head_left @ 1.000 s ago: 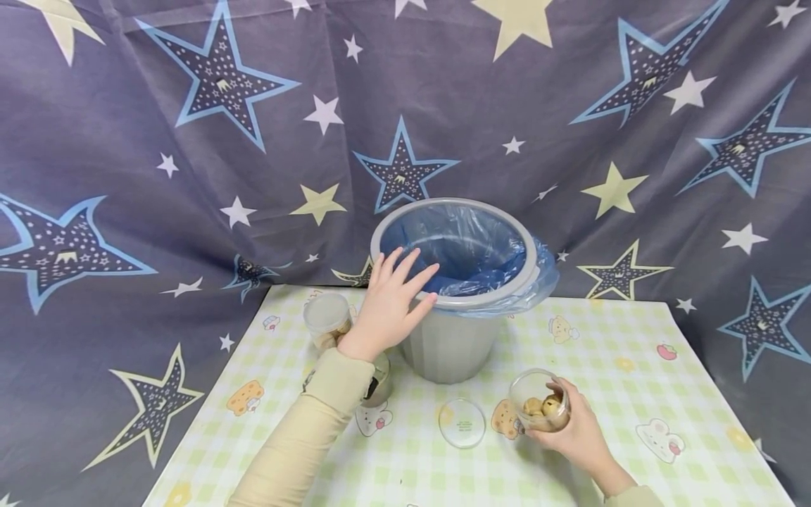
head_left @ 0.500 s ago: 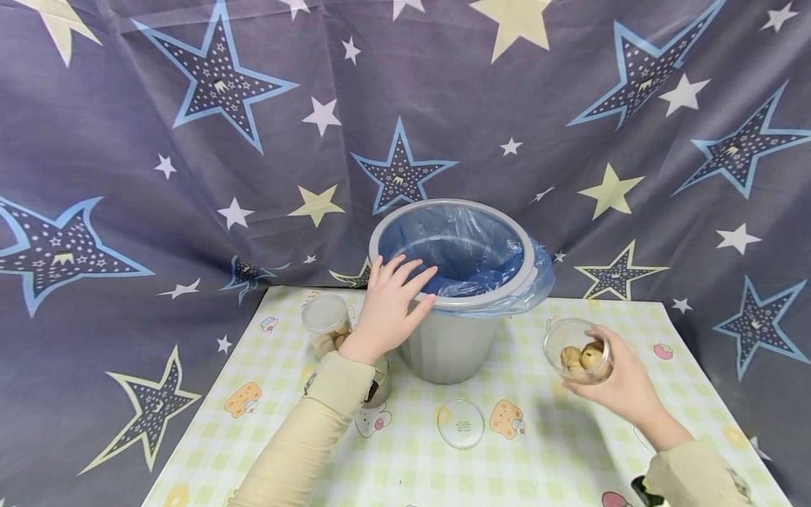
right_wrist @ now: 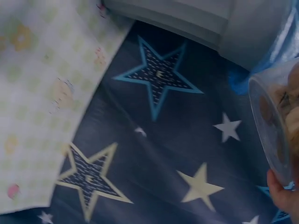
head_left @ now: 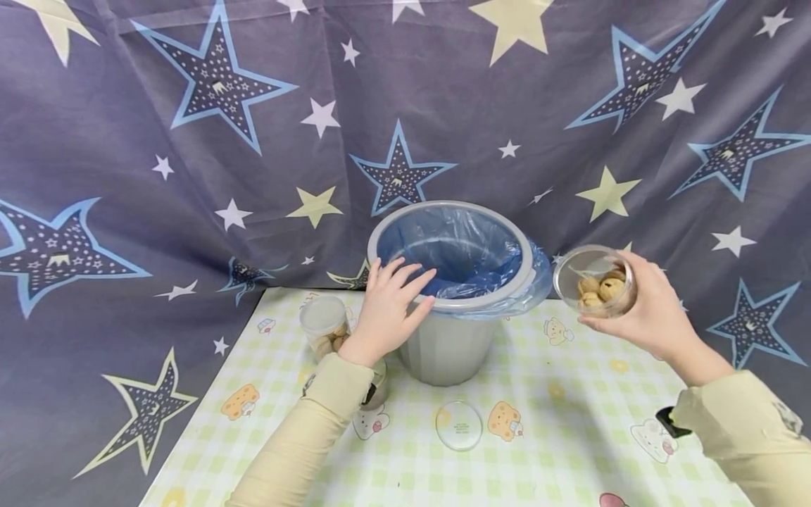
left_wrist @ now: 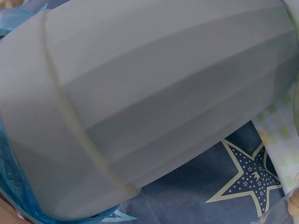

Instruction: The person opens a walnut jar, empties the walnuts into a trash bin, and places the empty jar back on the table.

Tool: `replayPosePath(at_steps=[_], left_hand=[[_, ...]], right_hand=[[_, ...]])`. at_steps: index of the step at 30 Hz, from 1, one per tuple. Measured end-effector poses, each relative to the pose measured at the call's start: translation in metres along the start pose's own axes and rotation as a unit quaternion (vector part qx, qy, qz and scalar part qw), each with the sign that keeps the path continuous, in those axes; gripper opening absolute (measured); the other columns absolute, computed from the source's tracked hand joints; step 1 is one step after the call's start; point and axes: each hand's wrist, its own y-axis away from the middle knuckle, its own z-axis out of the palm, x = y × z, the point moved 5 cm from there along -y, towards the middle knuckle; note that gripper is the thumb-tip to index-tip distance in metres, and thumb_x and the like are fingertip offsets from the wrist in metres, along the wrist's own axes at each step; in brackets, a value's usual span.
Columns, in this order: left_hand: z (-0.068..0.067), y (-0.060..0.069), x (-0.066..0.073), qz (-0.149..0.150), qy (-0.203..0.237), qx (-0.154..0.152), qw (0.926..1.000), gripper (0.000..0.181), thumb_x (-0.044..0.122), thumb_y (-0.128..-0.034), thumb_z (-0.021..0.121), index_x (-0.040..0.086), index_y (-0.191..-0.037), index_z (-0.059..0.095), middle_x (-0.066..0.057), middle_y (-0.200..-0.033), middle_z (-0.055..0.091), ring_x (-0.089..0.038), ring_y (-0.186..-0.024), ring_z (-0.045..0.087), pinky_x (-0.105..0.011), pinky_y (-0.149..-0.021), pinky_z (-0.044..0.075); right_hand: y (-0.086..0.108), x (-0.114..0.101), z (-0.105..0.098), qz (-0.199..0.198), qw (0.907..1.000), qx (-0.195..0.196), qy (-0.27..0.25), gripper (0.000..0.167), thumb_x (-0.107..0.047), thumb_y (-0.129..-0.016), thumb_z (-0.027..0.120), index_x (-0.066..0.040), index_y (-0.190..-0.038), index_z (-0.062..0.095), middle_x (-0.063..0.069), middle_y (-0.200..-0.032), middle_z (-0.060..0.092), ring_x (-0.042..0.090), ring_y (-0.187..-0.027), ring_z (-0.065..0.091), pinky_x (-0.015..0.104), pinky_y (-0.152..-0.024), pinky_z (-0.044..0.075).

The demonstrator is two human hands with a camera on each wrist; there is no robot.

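My right hand [head_left: 659,310] grips a clear open jar [head_left: 594,282] of round brown nuts [head_left: 602,287], raised above the table to the right of the grey bin [head_left: 446,348]. In the right wrist view the jar [right_wrist: 273,121] is at the right edge, with a fingertip against its side. My left hand [head_left: 391,310] rests with spread fingers on the near left rim of the bin, which is lined with a blue bag [head_left: 538,282]. The left wrist view shows mostly the bin's ribbed wall [left_wrist: 163,84].
A lidded jar [head_left: 325,325] of brown pieces stands left of the bin. Another container [head_left: 378,391] is partly hidden behind my left wrist. A clear round lid [head_left: 459,426] lies on the checked tablecloth [head_left: 538,465]. A star-patterned cloth [head_left: 291,63] hangs behind.
My right hand has lifted the jar of nuts up and to the right, from low over the table to about the bin rim's height in the picture. The left hand stays at the rim.
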Motion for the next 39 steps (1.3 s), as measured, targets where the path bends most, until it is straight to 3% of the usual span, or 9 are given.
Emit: replayPosePath(at_steps=[4, 9, 14, 18, 24, 30, 39], left_hand=[[0.000, 0.000, 0.000, 0.000, -0.002, 0.001, 1.0000, 0.051, 0.050, -0.0991, 0.033, 0.019, -0.131, 0.058, -0.010, -0.129, 0.058, -0.036, -0.129, 0.042, -0.061, -0.111, 0.018], [0.001, 0.001, 0.000, -0.004, -0.004, 0.002, 1.0000, 0.069, 0.060, -0.0969, 0.013, 0.020, -0.131, 0.058, -0.009, -0.128, 0.059, -0.035, -0.129, 0.042, -0.061, -0.112, 0.018], [-0.001, 0.001, 0.000, -0.002, -0.003, 0.007, 1.0000, 0.068, 0.060, -0.0975, 0.015, 0.020, -0.131, 0.058, -0.009, -0.127, 0.060, -0.035, -0.129, 0.043, -0.061, -0.111, 0.018], [-0.001, 0.002, 0.001, 0.000, -0.002, 0.009, 1.0000, 0.066, 0.059, -0.0979, 0.017, 0.020, -0.132, 0.058, -0.009, -0.127, 0.060, -0.035, -0.128, 0.043, -0.061, -0.111, 0.019], [0.000, 0.002, 0.000, -0.001, 0.004, 0.012, 0.9999, 0.068, 0.060, -0.0973, 0.015, 0.020, -0.132, 0.058, -0.010, -0.126, 0.060, -0.035, -0.128, 0.043, -0.062, -0.111, 0.018], [-0.001, 0.000, 0.000, 0.003, 0.003, 0.026, 0.9996, 0.066, 0.059, -0.0978, 0.017, 0.020, -0.130, 0.059, -0.010, -0.125, 0.061, -0.035, -0.126, 0.044, -0.062, -0.110, 0.019], [0.001, 0.002, -0.001, 0.000, -0.001, 0.017, 0.9998, 0.060, 0.057, -0.0985, 0.022, 0.021, -0.132, 0.057, -0.007, -0.126, 0.061, -0.032, -0.129, 0.043, -0.061, -0.112, 0.017]], right_hand=[[-0.020, -0.012, -0.008, -0.021, 0.9997, -0.006, 0.009, 0.089, -0.012, -0.043, 0.093, 0.003, -0.120, 0.052, 0.019, -0.103, 0.060, 0.036, -0.095, 0.046, 0.046, -0.079, 0.034], [-0.040, -0.024, -0.012, -0.049, 0.9984, -0.013, 0.027, 0.089, -0.016, -0.042, 0.093, 0.003, -0.119, 0.053, 0.019, -0.099, 0.061, 0.035, -0.093, 0.048, 0.047, -0.080, 0.035], [-0.055, -0.033, -0.007, -0.082, 0.9951, -0.035, 0.042, 0.085, -0.019, -0.044, 0.093, -0.004, -0.119, 0.057, 0.012, -0.094, 0.064, 0.032, -0.095, 0.050, 0.047, -0.085, 0.035], [-0.062, -0.036, 0.001, -0.077, 0.9929, -0.058, 0.070, 0.089, -0.023, -0.045, 0.093, -0.009, -0.124, 0.054, 0.009, -0.096, 0.064, 0.034, -0.100, 0.047, 0.049, -0.081, 0.040], [-0.070, -0.039, 0.010, -0.061, 0.9886, -0.078, 0.113, 0.092, -0.027, -0.047, 0.091, -0.006, -0.127, 0.050, 0.014, -0.106, 0.063, 0.039, -0.105, 0.047, 0.055, -0.078, 0.044], [-0.080, -0.044, 0.017, -0.076, 0.9817, -0.080, 0.155, 0.092, -0.029, -0.048, 0.089, -0.006, -0.128, 0.049, 0.019, -0.112, 0.062, 0.042, -0.105, 0.049, 0.057, -0.083, 0.042], [-0.085, -0.053, 0.029, -0.110, 0.9714, -0.078, 0.196, 0.089, -0.030, -0.048, 0.088, -0.008, -0.127, 0.051, 0.019, -0.116, 0.060, 0.041, -0.105, 0.050, 0.059, -0.077, 0.044]])
